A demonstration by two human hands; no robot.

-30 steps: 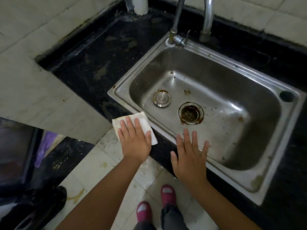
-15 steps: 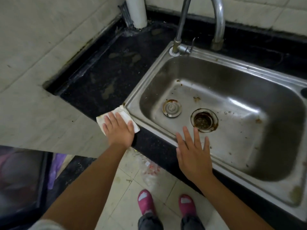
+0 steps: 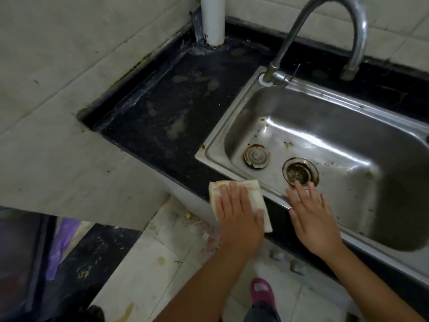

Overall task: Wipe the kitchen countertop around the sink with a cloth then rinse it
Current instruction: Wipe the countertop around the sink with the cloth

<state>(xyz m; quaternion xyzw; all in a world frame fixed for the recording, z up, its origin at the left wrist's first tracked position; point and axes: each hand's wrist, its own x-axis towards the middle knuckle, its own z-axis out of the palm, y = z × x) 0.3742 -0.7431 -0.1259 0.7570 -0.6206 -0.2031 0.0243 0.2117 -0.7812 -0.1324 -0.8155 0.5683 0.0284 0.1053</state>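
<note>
My left hand [image 3: 239, 217] lies flat with straight fingers on a folded, stained white cloth [image 3: 254, 194], pressing it onto the front strip of the black countertop [image 3: 162, 117] just before the sink's near left corner. My right hand [image 3: 313, 219] rests open, fingers spread, on the front rim of the steel sink [image 3: 234, 112]. The counter left of the sink carries pale dried stains. A curved tap [image 3: 334, 31] rises at the sink's back edge.
The basin holds a round plug [image 3: 256, 156] and a rusty open drain [image 3: 300, 174]. A white pipe [image 3: 212, 19] stands in the back corner. Tiled walls enclose the counter on the left and back. Below lie tiled floor and my pink shoes [image 3: 262, 290].
My left hand has slid the cloth back rightwards along the front counter strip, towards the right hand. The right hand stays on the sink's front rim.
</note>
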